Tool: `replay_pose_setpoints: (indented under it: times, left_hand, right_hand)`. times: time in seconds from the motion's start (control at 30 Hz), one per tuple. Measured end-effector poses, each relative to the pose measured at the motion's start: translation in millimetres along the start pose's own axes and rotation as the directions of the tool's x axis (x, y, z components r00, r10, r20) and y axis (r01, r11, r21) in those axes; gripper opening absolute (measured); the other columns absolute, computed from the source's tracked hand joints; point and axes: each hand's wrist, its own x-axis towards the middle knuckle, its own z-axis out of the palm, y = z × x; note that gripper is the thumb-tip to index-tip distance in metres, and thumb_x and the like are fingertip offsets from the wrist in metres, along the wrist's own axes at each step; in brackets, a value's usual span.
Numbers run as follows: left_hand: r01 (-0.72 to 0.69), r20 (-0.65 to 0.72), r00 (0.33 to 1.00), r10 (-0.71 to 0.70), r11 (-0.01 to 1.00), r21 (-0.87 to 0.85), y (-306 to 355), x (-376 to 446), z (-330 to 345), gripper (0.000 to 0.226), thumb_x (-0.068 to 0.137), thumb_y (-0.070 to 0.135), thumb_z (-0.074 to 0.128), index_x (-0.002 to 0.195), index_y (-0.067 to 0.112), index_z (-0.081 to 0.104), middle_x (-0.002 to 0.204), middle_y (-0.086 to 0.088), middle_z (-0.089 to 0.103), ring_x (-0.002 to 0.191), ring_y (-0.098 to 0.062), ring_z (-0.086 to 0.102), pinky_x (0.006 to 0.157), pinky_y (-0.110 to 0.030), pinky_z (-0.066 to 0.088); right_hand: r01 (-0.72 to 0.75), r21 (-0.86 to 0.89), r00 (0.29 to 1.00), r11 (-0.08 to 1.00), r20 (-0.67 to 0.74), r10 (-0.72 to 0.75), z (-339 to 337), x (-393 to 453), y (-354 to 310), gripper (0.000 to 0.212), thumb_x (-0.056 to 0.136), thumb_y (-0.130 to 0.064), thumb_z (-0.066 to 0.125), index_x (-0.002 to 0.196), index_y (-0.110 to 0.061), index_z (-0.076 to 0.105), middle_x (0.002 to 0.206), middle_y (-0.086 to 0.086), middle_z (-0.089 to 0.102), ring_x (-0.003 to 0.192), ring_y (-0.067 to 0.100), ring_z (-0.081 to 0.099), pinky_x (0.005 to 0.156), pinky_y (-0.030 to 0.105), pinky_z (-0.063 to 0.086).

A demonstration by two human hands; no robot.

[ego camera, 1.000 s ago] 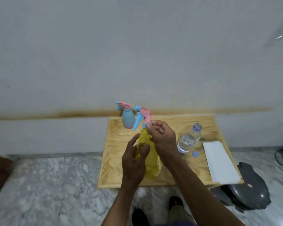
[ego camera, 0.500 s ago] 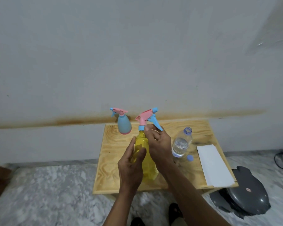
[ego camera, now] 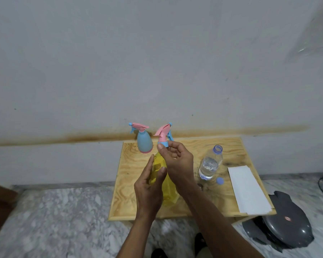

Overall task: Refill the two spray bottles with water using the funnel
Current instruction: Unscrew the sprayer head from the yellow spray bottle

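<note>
The spray head (ego camera: 163, 135) has swung from 9 to 1 o'clock, right hand (ego camera: 177, 162) pinching its collar, left hand (ego camera: 149, 185) gripping the yellow bottle (ego camera: 168, 190): seemingly unscrewing.

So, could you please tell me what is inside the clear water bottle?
The clear water bottle stands uncapped and holds water in its lower part; its blue cap lies beside it on the table.

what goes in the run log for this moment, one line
step: unscrewing sprayer | left hand: holds yellow spray bottle | right hand: grips its collar | blue spray bottle: untouched | water bottle: uncapped | funnel: unseen
</note>
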Motion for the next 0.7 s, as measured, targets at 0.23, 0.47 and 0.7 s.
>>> replay_pose_setpoints:
  times: [0.23,0.47,0.7]
  left_hand:
    - [-0.031,-0.003,1.0,0.031,0.999,0.038,0,3,-8,0.059,0.085,0.033,0.071,0.141,0.028,0.052,0.134,0.02,0.059,0.125,0.01,0.054,0.106,-0.025,0.048]
    - [-0.046,0.027,0.999,0.044,0.995,0.088,-7,4,-13,0.065,0.082,0.035,0.074,0.142,0.026,0.051,0.135,0.021,0.057,0.126,0.01,0.052,0.102,-0.019,0.048]
    - [-0.08,0.085,0.994,0.064,0.975,0.207,-23,2,-21,0.066,0.081,0.036,0.075,0.141,0.028,0.051,0.133,0.006,0.065,0.119,-0.003,0.061,0.096,-0.022,0.053]
  right_hand:
    - [0.043,-0.109,0.999,0.993,-0.007,-0.044,4,-1,-4,0.028,0.084,-0.037,0.076,0.107,-0.026,0.065,0.09,-0.003,0.073,0.089,0.009,0.068,0.073,0.025,0.054]
    - [0.043,-0.259,0.998,0.965,-0.032,-0.053,6,1,-10,0.039,0.074,-0.038,0.085,0.104,-0.02,0.068,0.092,-0.009,0.07,0.082,0.004,0.065,0.07,0.018,0.055]
    - [0.113,-0.271,0.989,0.956,-0.064,-0.135,11,5,-8,0.034,0.084,-0.037,0.075,0.112,-0.019,0.072,0.09,-0.009,0.071,0.083,0.005,0.061,0.077,0.025,0.053]
